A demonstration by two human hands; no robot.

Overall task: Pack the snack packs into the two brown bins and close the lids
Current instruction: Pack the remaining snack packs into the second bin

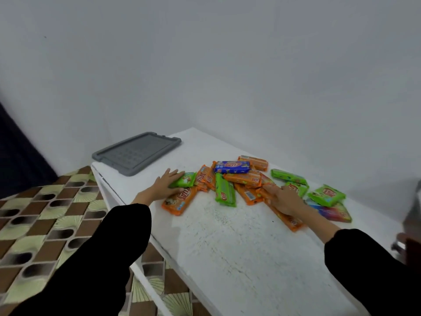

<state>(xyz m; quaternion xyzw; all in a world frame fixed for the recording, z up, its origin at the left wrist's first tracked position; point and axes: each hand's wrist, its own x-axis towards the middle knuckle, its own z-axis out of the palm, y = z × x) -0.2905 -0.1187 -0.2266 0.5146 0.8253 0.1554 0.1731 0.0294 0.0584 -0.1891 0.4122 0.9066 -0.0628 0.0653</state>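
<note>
Several snack packs lie in a loose pile on the white table [227, 236]: orange ones, green ones and a blue pack [232, 167] on top. My left hand [164, 184] lies flat with straight fingers on a green pack [185, 180] and an orange pack [178, 202] at the pile's left end. My right hand [283, 198] rests with fingers extended on orange packs [289, 221] at the right side, fingertips touching one. No brown bin is in view.
A grey lid [136, 152] lies flat at the table's far left corner, overhanging the edge. A multicoloured flat pack [332, 212] sits at the right. A patterned tile floor [34, 224] lies left of the table. The white wall stands close behind.
</note>
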